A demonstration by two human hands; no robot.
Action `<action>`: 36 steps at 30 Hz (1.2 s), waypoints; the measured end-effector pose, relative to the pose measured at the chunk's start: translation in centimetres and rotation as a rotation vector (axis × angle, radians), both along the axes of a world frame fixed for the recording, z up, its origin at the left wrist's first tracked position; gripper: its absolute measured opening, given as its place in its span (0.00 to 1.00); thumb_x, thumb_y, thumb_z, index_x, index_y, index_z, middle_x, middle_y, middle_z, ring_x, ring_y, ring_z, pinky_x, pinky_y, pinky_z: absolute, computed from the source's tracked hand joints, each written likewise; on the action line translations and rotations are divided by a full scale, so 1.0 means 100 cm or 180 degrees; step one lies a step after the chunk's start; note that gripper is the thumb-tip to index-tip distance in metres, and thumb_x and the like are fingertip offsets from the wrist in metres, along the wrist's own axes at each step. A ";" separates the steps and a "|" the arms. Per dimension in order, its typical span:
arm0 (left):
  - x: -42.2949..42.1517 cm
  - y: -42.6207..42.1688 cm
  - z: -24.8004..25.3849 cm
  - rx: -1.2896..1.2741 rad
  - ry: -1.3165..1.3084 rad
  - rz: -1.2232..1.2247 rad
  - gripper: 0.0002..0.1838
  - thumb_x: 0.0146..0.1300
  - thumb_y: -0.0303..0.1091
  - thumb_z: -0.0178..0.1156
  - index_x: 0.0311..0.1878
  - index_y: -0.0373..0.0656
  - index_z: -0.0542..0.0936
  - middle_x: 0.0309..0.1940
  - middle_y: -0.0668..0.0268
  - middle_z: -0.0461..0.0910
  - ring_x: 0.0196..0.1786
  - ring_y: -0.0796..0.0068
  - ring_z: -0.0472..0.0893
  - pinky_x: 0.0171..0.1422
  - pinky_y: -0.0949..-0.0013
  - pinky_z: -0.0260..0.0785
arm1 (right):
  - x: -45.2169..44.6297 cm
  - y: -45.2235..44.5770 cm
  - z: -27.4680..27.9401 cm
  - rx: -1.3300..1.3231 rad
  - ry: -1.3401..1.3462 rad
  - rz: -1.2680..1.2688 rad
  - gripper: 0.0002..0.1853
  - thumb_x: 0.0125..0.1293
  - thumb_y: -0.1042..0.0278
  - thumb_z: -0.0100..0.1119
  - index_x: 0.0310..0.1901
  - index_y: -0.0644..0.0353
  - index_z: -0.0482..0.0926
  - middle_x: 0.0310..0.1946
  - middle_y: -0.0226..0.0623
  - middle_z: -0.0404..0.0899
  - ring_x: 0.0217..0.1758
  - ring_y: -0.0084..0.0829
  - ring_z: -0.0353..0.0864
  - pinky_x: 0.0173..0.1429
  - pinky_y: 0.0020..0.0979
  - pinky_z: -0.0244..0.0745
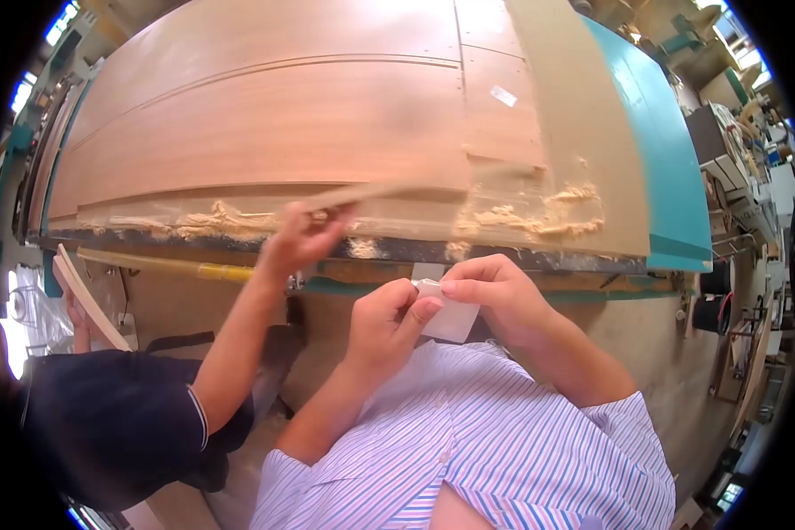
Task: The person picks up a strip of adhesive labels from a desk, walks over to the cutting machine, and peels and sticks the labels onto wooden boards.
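Note:
A small white sheet (451, 321), perhaps paper or a thin packet, is pinched between my two hands in front of the striped shirt. My left hand (382, 320) grips its upper left edge, thumb against the fingers. With thumb and fingertips, my right hand (496, 297) holds its upper right part. Both hands are just short of the bench's near edge. Whether anything is inside the sheet cannot be made out.
To the left, a co-worker in a dark shirt (124, 424) sweeps a motion-blurred wooden strip (380, 187) over the bench. Wood shavings (225, 221) lie along the near edge. Large wooden panels (283, 115) and a teal board (654, 132) cover the bench.

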State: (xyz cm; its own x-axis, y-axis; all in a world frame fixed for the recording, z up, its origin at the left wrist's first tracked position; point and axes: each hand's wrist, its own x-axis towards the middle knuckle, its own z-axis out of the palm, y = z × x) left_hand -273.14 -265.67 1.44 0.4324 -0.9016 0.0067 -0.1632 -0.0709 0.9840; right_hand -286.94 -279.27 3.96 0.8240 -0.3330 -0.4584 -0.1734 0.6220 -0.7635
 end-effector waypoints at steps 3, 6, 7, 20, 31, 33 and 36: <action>-0.026 -0.003 0.009 -0.0109 -0.0199 -0.0104 0.18 0.63 0.39 0.67 0.26 0.37 0.73 0.19 0.62 0.71 0.23 0.76 0.68 0.27 0.70 0.63 | -0.031 -0.004 0.004 0.0513 -0.0055 -0.0084 0.09 0.65 0.68 0.62 0.38 0.65 0.85 0.34 0.34 0.83 0.37 0.23 0.80 0.44 0.26 0.73; -0.059 -0.009 0.005 -0.0126 -0.0225 -0.0125 0.18 0.63 0.39 0.67 0.27 0.37 0.73 0.20 0.63 0.71 0.24 0.77 0.68 0.28 0.71 0.63 | -0.065 -0.014 -0.003 0.0835 -0.0185 -0.0069 0.09 0.65 0.68 0.62 0.39 0.67 0.84 0.34 0.35 0.84 0.38 0.26 0.81 0.47 0.28 0.74; -0.071 -0.014 0.004 -0.0179 -0.0199 -0.0132 0.17 0.63 0.39 0.67 0.27 0.37 0.73 0.20 0.63 0.71 0.24 0.77 0.68 0.28 0.71 0.63 | -0.077 -0.020 -0.006 0.0893 -0.0259 -0.0085 0.09 0.65 0.68 0.62 0.39 0.66 0.84 0.35 0.36 0.84 0.38 0.26 0.81 0.48 0.28 0.74; -0.155 0.006 -0.011 -0.0374 0.1285 0.1265 0.11 0.72 0.33 0.55 0.37 0.36 0.81 0.31 0.73 0.80 0.33 0.87 0.74 0.38 0.78 0.67 | -0.198 -0.211 -0.076 -0.0103 0.0010 -0.2352 0.10 0.68 0.64 0.60 0.44 0.60 0.79 0.32 0.35 0.80 0.30 0.27 0.76 0.36 0.32 0.74; -0.045 0.036 0.009 -0.1087 0.1952 0.1671 0.19 0.75 0.47 0.50 0.38 0.38 0.74 0.24 0.59 0.77 0.16 0.70 0.75 0.17 0.69 0.67 | -0.139 -0.381 -0.071 -0.2006 0.0881 -0.2852 0.11 0.65 0.61 0.65 0.40 0.59 0.79 0.26 0.29 0.76 0.26 0.23 0.72 0.29 0.27 0.70; -0.028 0.021 0.010 -0.0914 0.1968 0.1780 0.19 0.74 0.47 0.50 0.38 0.38 0.74 0.25 0.59 0.78 0.17 0.70 0.75 0.17 0.69 0.67 | -0.110 -0.410 -0.060 -0.2329 0.0925 -0.2918 0.11 0.63 0.59 0.66 0.41 0.56 0.80 0.26 0.26 0.75 0.25 0.21 0.70 0.28 0.25 0.67; 0.001 -0.023 0.003 -0.0547 0.1926 0.1991 0.18 0.75 0.48 0.50 0.37 0.44 0.73 0.20 0.67 0.73 0.15 0.76 0.71 0.17 0.70 0.65 | -0.056 -0.464 -0.045 -0.2922 0.1460 -0.3010 0.13 0.62 0.59 0.68 0.41 0.58 0.83 0.27 0.28 0.79 0.27 0.22 0.74 0.30 0.27 0.69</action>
State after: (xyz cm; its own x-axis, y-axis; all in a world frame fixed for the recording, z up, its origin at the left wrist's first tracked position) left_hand -273.02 -268.01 1.79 0.8191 -0.5065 -0.2693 0.4077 0.1837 0.8945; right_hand -292.52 -325.69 -0.56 -0.0418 -0.9973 0.0596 -0.3162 -0.0434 -0.9477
